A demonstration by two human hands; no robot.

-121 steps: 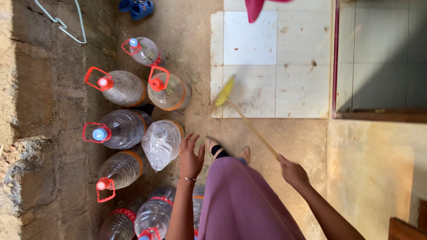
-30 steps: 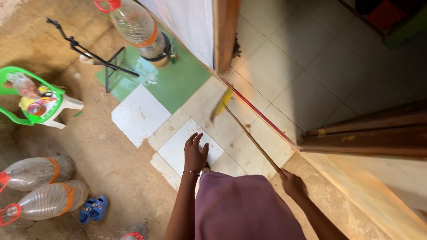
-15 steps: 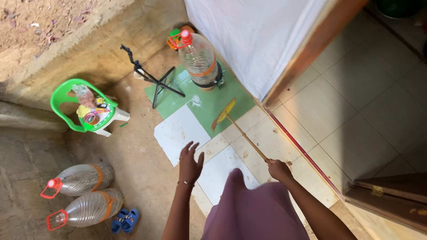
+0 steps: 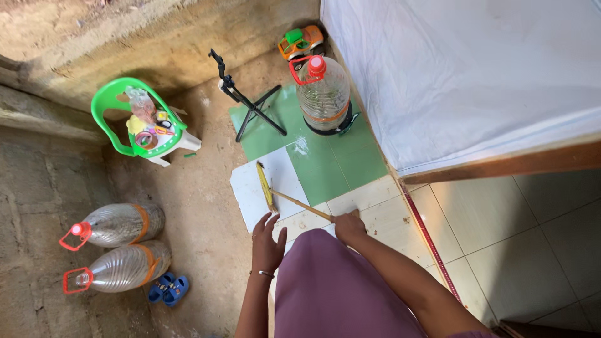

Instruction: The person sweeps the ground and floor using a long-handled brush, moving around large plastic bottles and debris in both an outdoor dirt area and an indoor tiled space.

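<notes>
yellow-bristled broom with thin wooden stick (image 4: 283, 198) | held at the stick's near end | slanted low | bristle head lying on white floor tile

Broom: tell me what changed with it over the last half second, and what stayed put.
The broom swung left: its yellow head left the green tile and now lies on the white tile. The right hand still grips the stick; the left hand stays open and empty. The big bottle, tripod and green chair stayed where they were.
</notes>
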